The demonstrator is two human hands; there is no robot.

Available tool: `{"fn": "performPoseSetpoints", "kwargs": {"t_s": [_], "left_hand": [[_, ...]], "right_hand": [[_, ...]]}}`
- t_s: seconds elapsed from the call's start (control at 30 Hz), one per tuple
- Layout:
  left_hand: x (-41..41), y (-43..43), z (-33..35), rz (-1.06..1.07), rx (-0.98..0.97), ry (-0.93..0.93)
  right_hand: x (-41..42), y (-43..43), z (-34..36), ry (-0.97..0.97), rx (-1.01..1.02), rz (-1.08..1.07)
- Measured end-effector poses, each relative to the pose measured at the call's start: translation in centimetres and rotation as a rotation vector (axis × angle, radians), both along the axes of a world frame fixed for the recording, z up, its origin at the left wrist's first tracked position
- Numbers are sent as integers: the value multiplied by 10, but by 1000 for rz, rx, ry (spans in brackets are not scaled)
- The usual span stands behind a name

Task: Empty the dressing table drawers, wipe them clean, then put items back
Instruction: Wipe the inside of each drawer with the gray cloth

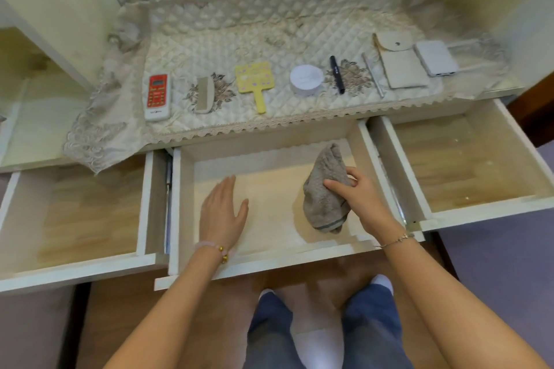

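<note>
Three open drawers (269, 260), one cloth (325, 203), right hand (358, 197) gripping

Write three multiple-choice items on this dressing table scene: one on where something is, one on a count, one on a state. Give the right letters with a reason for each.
1. Where is the grey cloth?
A. On the quilted table cover
B. In the middle drawer
C. In the left drawer

2. How many drawers are pulled open?
A. One
B. Two
C. Three

3. What is the left hand doing?
A. Lying flat and open in the drawer, holding nothing
C. Lifting the red and white remote
B. Gripping the yellow hand mirror

Answers:
1. B: the right hand grips the cloth inside the middle drawer.
2. C: the left drawer, the middle drawer and the right drawer all stand open, with no items in them.
3. A: its fingers are spread, palm down; the mirror and remote lie untouched on the table cover.
</note>
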State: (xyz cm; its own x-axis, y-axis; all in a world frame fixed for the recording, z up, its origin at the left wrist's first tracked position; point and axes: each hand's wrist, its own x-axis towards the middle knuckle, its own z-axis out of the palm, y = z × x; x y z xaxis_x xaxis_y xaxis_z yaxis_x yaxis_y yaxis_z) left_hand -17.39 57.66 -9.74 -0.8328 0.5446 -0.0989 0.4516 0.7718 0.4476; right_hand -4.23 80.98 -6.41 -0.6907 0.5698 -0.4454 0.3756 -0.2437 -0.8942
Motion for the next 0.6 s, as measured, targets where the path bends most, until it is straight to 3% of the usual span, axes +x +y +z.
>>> {"fn": "performPoseSetpoints", "kwargs": {"t_s": [0.6], "left_hand": [[166, 297, -1, -43, 154, -80]], "right_hand": [[124, 280, -9, -32, 17, -126]]}}
